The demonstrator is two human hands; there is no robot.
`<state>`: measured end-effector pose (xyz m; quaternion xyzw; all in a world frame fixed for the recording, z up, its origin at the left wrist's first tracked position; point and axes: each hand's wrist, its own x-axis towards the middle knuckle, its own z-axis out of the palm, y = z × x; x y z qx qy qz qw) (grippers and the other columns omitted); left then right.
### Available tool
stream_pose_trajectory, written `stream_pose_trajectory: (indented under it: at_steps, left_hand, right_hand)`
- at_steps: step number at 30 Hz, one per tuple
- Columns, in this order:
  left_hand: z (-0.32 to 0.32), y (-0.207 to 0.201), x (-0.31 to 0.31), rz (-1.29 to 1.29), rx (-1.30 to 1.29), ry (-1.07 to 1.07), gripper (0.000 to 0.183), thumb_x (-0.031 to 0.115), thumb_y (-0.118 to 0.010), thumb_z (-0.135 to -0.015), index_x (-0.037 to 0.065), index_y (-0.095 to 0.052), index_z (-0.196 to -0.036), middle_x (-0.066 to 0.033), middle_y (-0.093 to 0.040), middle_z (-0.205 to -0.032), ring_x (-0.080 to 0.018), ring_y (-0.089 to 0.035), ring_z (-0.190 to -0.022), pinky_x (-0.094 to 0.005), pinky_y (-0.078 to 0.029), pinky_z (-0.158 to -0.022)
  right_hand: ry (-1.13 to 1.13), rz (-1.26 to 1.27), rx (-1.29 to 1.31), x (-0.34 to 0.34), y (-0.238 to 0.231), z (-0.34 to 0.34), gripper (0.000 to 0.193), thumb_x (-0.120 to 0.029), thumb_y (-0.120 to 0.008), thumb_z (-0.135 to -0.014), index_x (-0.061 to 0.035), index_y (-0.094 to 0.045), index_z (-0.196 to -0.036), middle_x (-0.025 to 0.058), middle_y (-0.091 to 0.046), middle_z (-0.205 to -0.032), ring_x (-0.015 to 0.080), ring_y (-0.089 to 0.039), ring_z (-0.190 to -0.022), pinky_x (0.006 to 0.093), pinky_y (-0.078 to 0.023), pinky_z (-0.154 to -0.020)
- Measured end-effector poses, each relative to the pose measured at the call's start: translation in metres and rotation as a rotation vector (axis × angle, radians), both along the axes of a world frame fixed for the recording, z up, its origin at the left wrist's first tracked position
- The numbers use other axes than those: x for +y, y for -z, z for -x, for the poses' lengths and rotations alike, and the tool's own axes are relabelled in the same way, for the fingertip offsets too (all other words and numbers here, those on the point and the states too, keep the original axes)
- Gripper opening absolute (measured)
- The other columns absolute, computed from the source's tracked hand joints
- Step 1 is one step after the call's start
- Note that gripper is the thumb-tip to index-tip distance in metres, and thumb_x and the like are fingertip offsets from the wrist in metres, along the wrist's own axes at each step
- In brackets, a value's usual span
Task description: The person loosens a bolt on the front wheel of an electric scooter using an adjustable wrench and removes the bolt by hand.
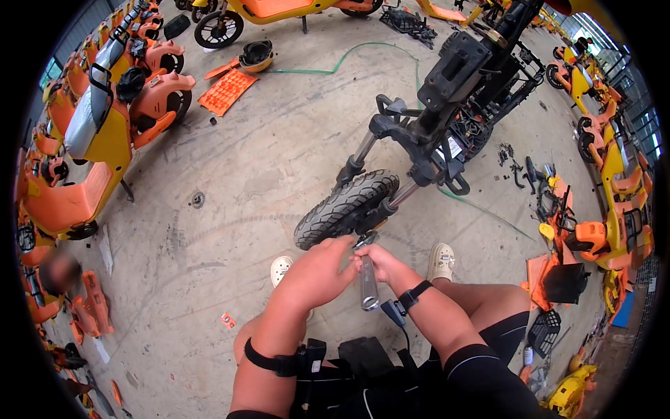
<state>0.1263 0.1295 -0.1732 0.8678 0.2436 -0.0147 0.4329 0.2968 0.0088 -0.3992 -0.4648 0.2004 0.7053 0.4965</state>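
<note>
A black mesh basket [545, 331] lies on the floor [237, 167] at right, near a black box [566, 283]; what either holds cannot be told. A white label [452, 148] sits on the stripped scooter [447, 98], its print too small to read. The person's right hand [375, 260] grips a silver wrench [369, 288] just beside the front wheel [342, 209], the handle pointing back toward the body. The left hand [333, 262] is open, fingers stretched toward the wheel's hub, thumb near the wrench.

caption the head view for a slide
Right hand grips a wrench, left hand alongside, near the front wheel of a stripped-down scooter.
</note>
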Motion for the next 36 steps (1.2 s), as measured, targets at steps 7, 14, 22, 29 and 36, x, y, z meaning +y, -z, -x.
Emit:
stream_pose_trajectory:
  at_steps: [7,14,22,29,36]
  left_hand:
    - [-0.001,0.0,0.013,0.031,-0.018,-0.021,0.053,0.03,-0.068,-0.094,0.004,-0.057,-0.138,-0.0221,-0.064,-0.131,-0.0378,-0.063,-0.117,-0.0427,-0.051,-0.099]
    - [0.003,-0.006,0.021,0.056,0.072,-0.039,0.053,0.032,-0.068,-0.095,0.004,-0.057,-0.138,-0.0217,-0.065,-0.13,-0.0371,-0.063,-0.118,-0.0426,-0.051,-0.099]
    - [0.04,0.006,0.021,0.066,0.047,-0.083,0.051,0.028,-0.068,-0.095,0.004,-0.057,-0.139,-0.0213,-0.065,-0.127,-0.0352,-0.064,-0.116,-0.0401,-0.051,-0.098]
    - [0.044,0.005,0.017,0.199,0.147,-0.105,0.051,0.028,-0.068,-0.095,0.003,-0.056,-0.138,-0.0214,-0.065,-0.126,-0.0347,-0.063,-0.117,-0.0398,-0.05,-0.1]
    - [0.07,0.018,0.006,0.178,0.151,-0.111,0.051,0.028,-0.067,-0.096,0.004,-0.055,-0.139,-0.0204,-0.065,-0.128,-0.0349,-0.064,-0.116,-0.0406,-0.05,-0.1]
  right_hand:
    - [0.083,0.029,-0.058,0.018,0.029,0.015,0.012,-0.007,-0.046,-0.096,0.0028,-0.053,-0.1,0.0135,-0.061,-0.082,0.0237,-0.063,-0.069,0.0409,-0.058,-0.068]
    - [0.143,0.146,-0.308,0.038,0.011,0.07,0.01,-0.007,-0.049,-0.095,0.0009,-0.056,-0.094,0.0108,-0.061,-0.079,0.022,-0.063,-0.065,0.0377,-0.053,-0.052]
    - [0.116,0.217,-0.743,0.009,0.125,0.102,0.016,-0.008,-0.047,-0.097,0.0,-0.05,-0.111,0.0144,-0.063,-0.076,0.0243,-0.062,-0.049,0.039,-0.054,-0.045]
    - [0.015,0.289,-1.162,-0.02,0.239,0.078,0.024,-0.02,-0.049,-0.102,-0.0007,-0.053,-0.116,0.0186,-0.067,-0.084,0.0367,-0.068,-0.067,0.0458,-0.054,-0.058]
    - [0.05,0.431,-1.026,0.025,0.203,0.109,0.028,-0.022,-0.052,-0.101,0.0004,-0.058,-0.116,0.0209,-0.07,-0.09,0.0397,-0.07,-0.086,0.048,-0.053,-0.077]
